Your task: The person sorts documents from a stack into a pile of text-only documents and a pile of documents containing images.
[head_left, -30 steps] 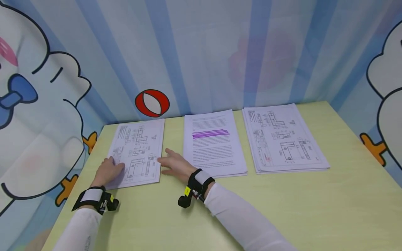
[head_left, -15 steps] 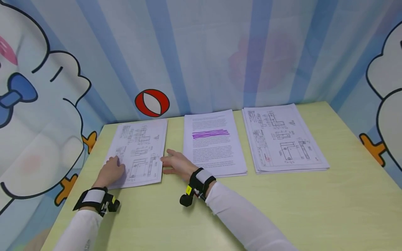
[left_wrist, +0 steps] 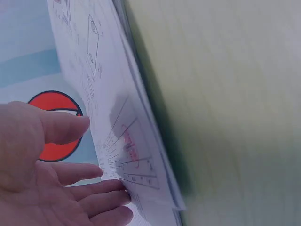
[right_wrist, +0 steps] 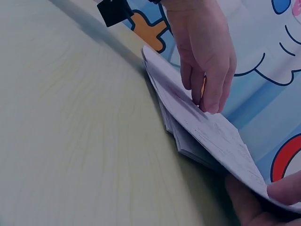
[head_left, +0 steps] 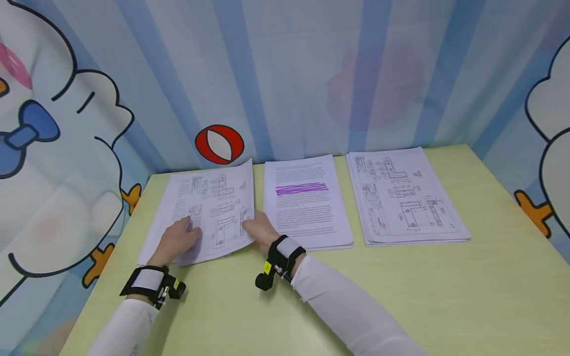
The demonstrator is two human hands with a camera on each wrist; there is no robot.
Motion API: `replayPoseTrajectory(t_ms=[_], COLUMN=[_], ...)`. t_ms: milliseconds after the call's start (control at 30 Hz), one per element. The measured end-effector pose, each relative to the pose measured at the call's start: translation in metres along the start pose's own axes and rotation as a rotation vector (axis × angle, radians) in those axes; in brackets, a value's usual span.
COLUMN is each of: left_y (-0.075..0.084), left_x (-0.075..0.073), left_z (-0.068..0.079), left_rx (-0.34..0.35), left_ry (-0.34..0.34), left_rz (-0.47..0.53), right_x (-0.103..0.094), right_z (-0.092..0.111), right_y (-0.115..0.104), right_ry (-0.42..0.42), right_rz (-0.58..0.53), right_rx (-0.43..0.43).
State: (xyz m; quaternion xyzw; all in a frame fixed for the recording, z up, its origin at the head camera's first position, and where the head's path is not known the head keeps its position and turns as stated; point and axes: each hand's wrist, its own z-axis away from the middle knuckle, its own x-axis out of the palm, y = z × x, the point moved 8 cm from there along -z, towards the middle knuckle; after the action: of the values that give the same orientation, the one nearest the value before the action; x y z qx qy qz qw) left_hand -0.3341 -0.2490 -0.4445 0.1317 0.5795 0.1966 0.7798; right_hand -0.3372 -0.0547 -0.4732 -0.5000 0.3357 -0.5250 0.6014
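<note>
At the left of the table lies a paper stack with a technical drawing sheet (head_left: 222,207) on top, shifted right so that printed text lines show on the paper under its left side. My right hand (head_left: 261,230) pinches the drawing sheet's right edge, which is raised and bowed. In the right wrist view, the right thumb (right_wrist: 284,189) lies above the paper and the fingers go beneath it. My left hand (head_left: 175,241) touches the sheet's left part with its fingertips; in the left wrist view its fingers (left_wrist: 94,195) look loosely extended. How many sheets the right hand holds is unclear.
In the middle stands a stack of text pages (head_left: 303,217) with purple highlighter strokes. Another stack of drawings (head_left: 407,198) lies to the right. Behind the pale yellow table (head_left: 401,287) hangs a blue striped curtain (head_left: 294,74) with cartoon prints.
The top drawing has slid right and its right edge has risen, uncovering text on its left. The right hand has gone from touching the edge to pinching it. The left hand has moved right.
</note>
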Motion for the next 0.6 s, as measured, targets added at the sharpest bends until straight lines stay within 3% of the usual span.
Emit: replayPoseTrajectory(t_ms=[133, 333, 433, 600], left_y=[0.007, 0.015, 0.028, 0.058], left_x=[-0.003, -0.016, -0.015, -0.004], left_z=[0.003, 0.0, -0.002, -0.002], left_rx=[0.004, 0.013, 0.005, -0.018], left_ry=[0.025, 0.153, 0.185, 0.177], left_rz=[0.049, 0.237, 0.327, 0.578], right_x=[-0.012, -0.046, -0.068, -0.103], right_z=[0.004, 0.013, 0.019, 0.034], right_y=[-0.009, -0.03, -0.041, -0.058], right_ry=[0.037, 0.05, 0.06, 0.071], right_rz=[-0.017, -0.091, -0.119, -0.125], right_rx=[-0.018, -0.046, -0.065, -0.078])
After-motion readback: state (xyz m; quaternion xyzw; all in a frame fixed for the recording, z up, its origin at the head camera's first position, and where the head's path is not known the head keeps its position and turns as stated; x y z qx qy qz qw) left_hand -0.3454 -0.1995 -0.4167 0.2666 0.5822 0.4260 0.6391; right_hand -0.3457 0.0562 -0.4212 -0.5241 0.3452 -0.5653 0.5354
